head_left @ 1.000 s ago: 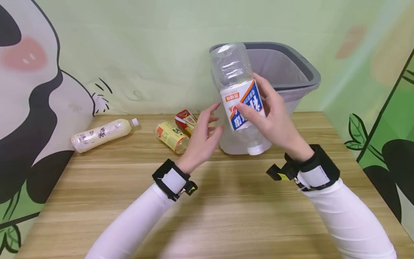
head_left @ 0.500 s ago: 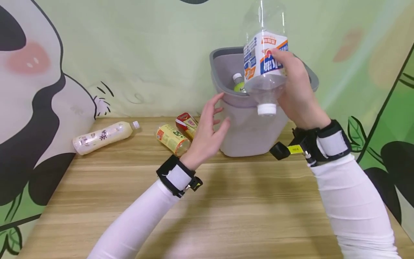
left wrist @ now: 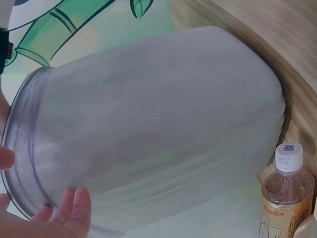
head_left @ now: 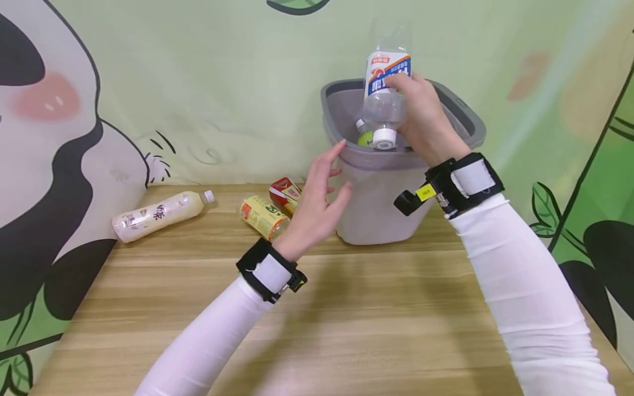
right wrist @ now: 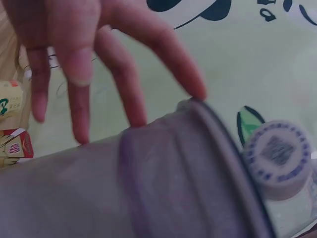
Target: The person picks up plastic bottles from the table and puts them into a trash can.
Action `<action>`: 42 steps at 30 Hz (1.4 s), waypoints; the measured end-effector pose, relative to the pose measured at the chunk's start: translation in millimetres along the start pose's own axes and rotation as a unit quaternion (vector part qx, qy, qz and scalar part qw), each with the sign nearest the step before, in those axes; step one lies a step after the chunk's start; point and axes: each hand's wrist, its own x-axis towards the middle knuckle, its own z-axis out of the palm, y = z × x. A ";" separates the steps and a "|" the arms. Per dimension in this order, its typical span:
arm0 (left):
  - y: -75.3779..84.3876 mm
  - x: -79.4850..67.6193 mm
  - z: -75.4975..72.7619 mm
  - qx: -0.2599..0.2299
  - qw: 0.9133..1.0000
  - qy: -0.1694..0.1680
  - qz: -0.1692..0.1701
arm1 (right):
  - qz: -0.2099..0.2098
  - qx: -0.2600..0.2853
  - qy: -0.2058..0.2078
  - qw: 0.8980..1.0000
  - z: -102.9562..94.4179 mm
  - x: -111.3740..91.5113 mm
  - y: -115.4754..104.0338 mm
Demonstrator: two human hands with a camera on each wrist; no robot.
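A pale green backdrop [head_left: 223,82], printed with leaves and a black-and-white cartoon animal, rose behind and along both sides of a light wood-grain table [head_left: 356,324]. The table's back edge met the backdrop, its side edges spread outward toward the person, and its grain ran from the bin to the near side beneath two white-sleeved forearms. A tapered grey plastic bin [head_left: 376,203] with a darker rim stood upright near the back edge, its mouth facing up.

A large clear plastic bottle [head_left: 380,82] with a white, blue and orange label was held upside down over the bin's mouth. Its long axis was close to upright, the base up and leaning away, the white screw cap down and toward the person, near the front rim. A slimmer cream-coloured bottle [head_left: 159,215] lay at the table's left edge, cap pointing right and slightly back.

The right hand [head_left: 428,113] grasped the large bottle, thumb across the label. The left hand [head_left: 317,203] gripped nothing, its fingers spread and touching the bin's rim and wall. Beside it lay a yellow-labelled clear bottle [head_left: 262,216], slanted, and a small red-and-yellow carton [head_left: 284,193]. Inside the bin showed the top of a green bottle [head_left: 365,137].
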 end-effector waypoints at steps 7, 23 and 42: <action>1.5 -1.6 2.1 0.004 1.000 -0.008 0.006 | 0.008 -0.020 0.038 0.999 -3.1 6.8 8.6; -1.9 -3.5 2.3 -0.004 1.000 -0.008 0.009 | -0.025 -0.075 0.056 0.995 -2.5 10.1 13.9; -31.5 -26.7 -22.8 0.132 0.989 0.013 0.070 | -0.289 -0.153 -0.049 0.944 10.9 -48.0 37.0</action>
